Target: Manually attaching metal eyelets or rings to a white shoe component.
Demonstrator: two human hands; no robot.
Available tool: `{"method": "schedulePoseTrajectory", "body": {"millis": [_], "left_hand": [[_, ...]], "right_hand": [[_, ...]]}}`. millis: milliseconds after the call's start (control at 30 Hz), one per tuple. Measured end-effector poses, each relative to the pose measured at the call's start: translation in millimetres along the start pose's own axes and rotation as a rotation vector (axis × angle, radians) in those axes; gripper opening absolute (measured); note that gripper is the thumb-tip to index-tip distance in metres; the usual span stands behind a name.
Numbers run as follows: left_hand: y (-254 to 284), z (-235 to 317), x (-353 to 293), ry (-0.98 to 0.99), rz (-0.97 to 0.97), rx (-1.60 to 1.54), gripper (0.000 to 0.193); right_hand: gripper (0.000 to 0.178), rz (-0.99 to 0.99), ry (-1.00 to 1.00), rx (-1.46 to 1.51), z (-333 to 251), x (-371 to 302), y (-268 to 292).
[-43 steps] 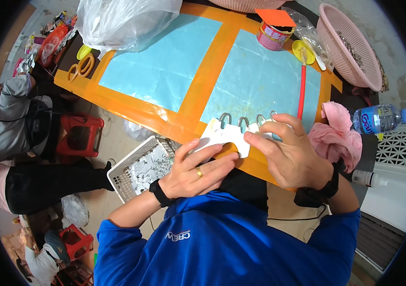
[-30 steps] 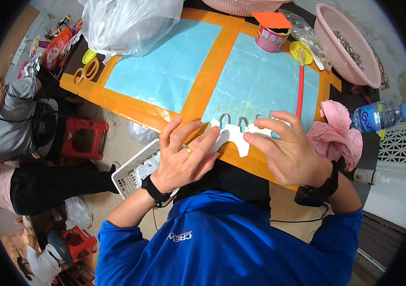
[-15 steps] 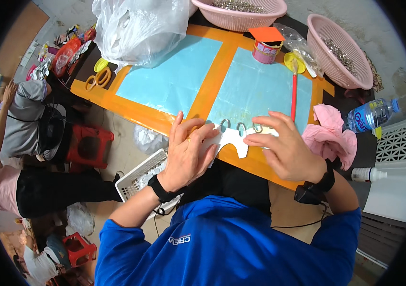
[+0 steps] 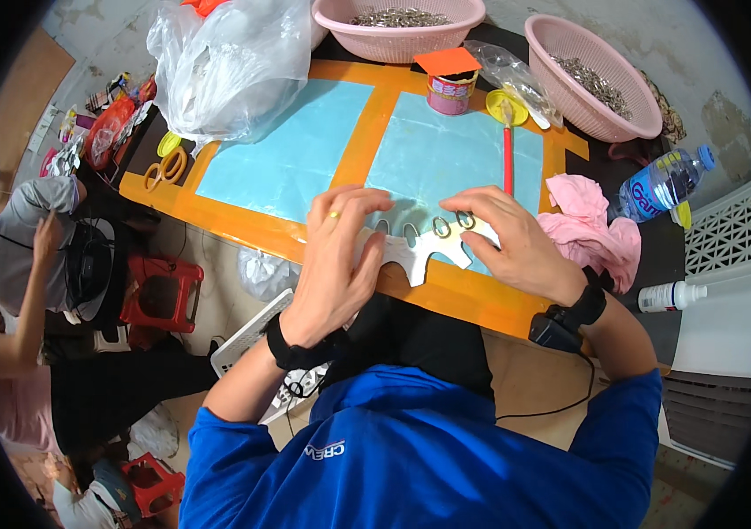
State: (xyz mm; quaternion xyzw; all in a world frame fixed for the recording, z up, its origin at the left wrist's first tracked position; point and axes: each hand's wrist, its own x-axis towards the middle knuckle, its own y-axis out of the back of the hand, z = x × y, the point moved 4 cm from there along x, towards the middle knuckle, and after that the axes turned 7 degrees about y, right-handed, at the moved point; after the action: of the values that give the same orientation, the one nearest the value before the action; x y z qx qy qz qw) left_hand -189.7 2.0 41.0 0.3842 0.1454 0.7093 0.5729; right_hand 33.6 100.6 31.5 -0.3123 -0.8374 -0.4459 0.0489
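Between my hands, over the table's front edge, is a flat white piece (image 4: 412,261) with scalloped notches along its near side. Several oval metal loops (image 4: 441,227) stand along its far edge. My left hand (image 4: 333,256) is closed on the piece's left end, with a ring on one finger; its thumb covers part of the white surface. At the other end my right hand (image 4: 516,247) pinches the piece close to the rightmost loops, thumb on the near side and fingers on the far side.
Farther back stand a pink tin (image 4: 450,94) and pink baskets of metal pieces (image 4: 594,84). A red-handled brush (image 4: 508,159), pink cloth (image 4: 582,220) and water bottle (image 4: 662,183) lie right. Left are a plastic bag (image 4: 230,75) and scissors (image 4: 166,168). Other people sit at left.
The view has shifted, so the table things appear farther left. More of the white piece and its right-hand loops now show, and my right fingers have moved along its right end.
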Motion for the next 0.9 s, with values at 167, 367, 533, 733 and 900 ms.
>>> {"method": "schedulePoseTrajectory", "body": {"millis": [167, 367, 533, 733, 900], "left_hand": [[-17, 6, 24, -0.013, -0.232, 0.143, 0.038], [-27, -1, 33, -0.01, -0.352, 0.152, 0.044], [-23, -3, 44, 0.106, -0.485, 0.052, 0.045], [-27, 4, 48, 0.053, -0.552, 0.027, 0.042], [-34, 3, 55, -0.017, -0.614, 0.089, 0.04]], "right_hand": [[0.049, -0.041, -0.012, -0.016, 0, -2, 3], [0.053, -0.05, -0.027, 0.015, -3, -4, 4], [0.057, 0.052, 0.075, -0.14, -9, -4, 5], [0.055, -0.015, -0.023, -0.088, -12, -7, 6], [0.05, -0.052, -0.094, -0.075, -13, -9, 9]]}}
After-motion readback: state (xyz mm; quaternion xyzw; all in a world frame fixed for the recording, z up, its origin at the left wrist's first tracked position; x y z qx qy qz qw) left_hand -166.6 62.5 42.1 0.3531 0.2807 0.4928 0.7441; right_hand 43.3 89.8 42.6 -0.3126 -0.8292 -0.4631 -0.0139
